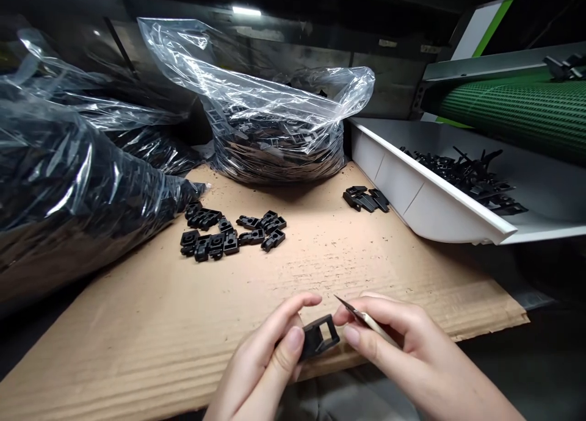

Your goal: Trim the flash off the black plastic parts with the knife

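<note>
My left hand (260, 360) pinches a small black plastic part (320, 335) with a square opening, between thumb and forefinger, just above the near edge of the cardboard sheet (320, 268). My right hand (403, 354) is closed on a thin knife blade (352, 311), whose tip points up and left beside the part. A cluster of several similar black parts (229, 232) lies on the cardboard further out. A smaller pile of black parts (366, 199) rests near the tray.
An open clear plastic bag (274, 134) full of black parts stands at the back centre. More filled bags (68, 183) lie on the left. A white tray (425, 195) with black parts sits at the right, below a green conveyor belt (513, 110).
</note>
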`<state>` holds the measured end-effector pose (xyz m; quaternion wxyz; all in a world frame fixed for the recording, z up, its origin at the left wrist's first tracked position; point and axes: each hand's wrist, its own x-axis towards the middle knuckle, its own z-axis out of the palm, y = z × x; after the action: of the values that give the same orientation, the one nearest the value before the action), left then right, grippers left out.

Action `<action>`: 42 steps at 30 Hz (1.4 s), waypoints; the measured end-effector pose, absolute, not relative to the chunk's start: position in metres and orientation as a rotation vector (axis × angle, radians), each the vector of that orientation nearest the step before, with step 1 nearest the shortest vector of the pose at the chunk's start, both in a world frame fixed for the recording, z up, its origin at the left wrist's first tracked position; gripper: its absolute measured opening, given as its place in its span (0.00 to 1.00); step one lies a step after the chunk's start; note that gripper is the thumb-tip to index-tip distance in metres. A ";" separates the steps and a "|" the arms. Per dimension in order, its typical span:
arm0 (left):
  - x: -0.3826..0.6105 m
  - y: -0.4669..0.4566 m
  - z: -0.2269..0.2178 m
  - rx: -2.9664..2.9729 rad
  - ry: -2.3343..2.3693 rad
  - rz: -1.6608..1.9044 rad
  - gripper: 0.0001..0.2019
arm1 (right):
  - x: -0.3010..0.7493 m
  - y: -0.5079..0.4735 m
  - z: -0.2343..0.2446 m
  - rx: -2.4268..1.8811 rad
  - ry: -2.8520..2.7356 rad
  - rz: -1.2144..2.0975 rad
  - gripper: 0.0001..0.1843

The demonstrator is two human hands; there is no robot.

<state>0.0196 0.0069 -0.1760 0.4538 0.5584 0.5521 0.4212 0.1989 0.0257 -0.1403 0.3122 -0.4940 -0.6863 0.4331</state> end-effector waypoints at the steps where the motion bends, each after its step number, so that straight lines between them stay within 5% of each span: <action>1: 0.021 0.007 -0.176 1.356 1.310 1.038 0.17 | 0.198 0.025 -0.139 -1.315 -1.808 1.168 0.09; 14: 0.025 0.003 -0.174 1.157 1.121 1.072 0.13 | 0.194 0.018 -0.145 -1.271 -1.849 1.084 0.09; 21: 0.037 0.022 -0.163 0.854 0.989 1.038 0.21 | 0.184 0.005 -0.158 -1.060 -2.043 0.155 0.13; 26: 0.046 0.027 -0.163 0.887 0.954 1.090 0.08 | 0.196 0.007 -0.159 -1.133 -2.163 0.201 0.20; 42: 0.048 0.008 -0.177 1.199 1.406 1.346 0.08 | 0.195 0.025 -0.171 -1.134 -2.014 0.168 0.10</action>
<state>0.0482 0.0083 -0.1772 0.4146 0.4772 0.5597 0.5359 0.1953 0.0254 -0.1714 0.4007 -0.4482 -0.7963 0.0664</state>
